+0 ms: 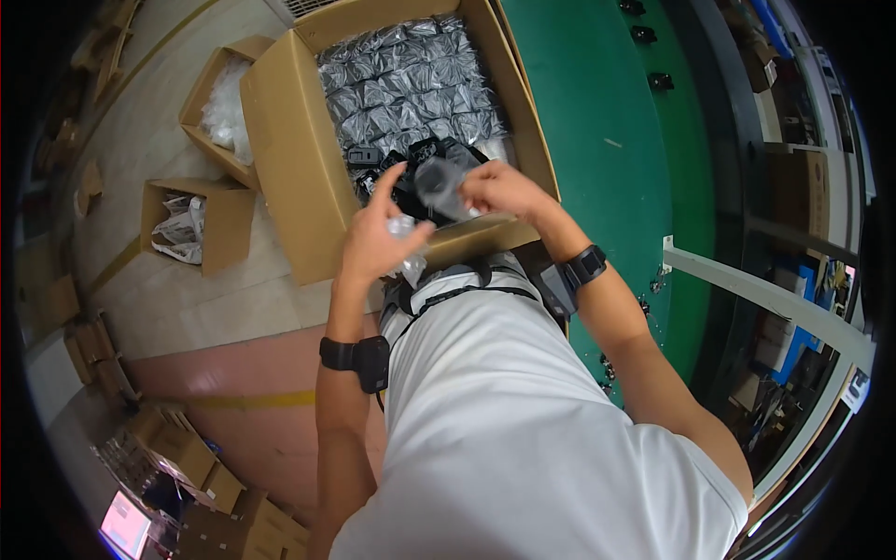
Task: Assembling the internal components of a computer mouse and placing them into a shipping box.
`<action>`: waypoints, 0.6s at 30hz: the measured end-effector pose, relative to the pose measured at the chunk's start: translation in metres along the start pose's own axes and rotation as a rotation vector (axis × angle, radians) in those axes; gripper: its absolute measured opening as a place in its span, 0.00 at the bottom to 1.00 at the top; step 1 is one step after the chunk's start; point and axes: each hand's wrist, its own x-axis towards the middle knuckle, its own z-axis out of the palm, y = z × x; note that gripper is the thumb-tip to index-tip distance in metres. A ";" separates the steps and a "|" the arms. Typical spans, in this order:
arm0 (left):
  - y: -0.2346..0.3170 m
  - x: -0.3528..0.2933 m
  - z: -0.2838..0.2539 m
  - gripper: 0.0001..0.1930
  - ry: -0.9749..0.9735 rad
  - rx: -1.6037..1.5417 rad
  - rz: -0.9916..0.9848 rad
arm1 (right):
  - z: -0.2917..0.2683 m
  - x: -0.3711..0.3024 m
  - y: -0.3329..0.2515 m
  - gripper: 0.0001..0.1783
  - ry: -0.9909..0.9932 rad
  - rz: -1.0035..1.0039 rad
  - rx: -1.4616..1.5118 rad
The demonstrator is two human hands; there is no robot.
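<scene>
My left hand is over the near left part of a large cardboard box, its thumb and index finger spread apart. Crumpled clear plastic shows between them and hangs below the thumb, seemingly held by the other fingers, which are hidden. Pinched in my right hand is a clear plastic bag, slightly blurred. Beneath both hands lie loose black parts, partly covered by the hands and the bag. Farther back, rows of dark items in shiny clear wrapping fill the box.
Left of the large box stand two smaller cartons, one holding clear plastic, the other whitish plastic wrapping. A green work surface runs along the right, with small black parts on it. A pale metal bar crosses the right side.
</scene>
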 end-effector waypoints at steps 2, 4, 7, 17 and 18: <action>0.017 -0.001 0.008 0.32 -0.215 0.194 0.226 | 0.019 -0.009 -0.016 0.13 -0.296 0.065 -0.017; -0.027 0.007 0.023 0.29 -0.132 0.327 0.420 | 0.026 -0.002 -0.020 0.12 -0.376 0.059 0.017; -0.062 0.011 0.019 0.24 -0.117 0.433 0.346 | 0.010 0.021 -0.013 0.13 -0.240 0.031 0.089; -0.060 -0.017 0.002 0.14 0.004 -0.797 -0.165 | -0.065 0.142 0.103 0.24 0.626 0.246 0.039; -0.060 -0.018 0.005 0.14 0.028 -0.757 -0.179 | -0.066 0.143 0.107 0.24 0.622 0.246 0.039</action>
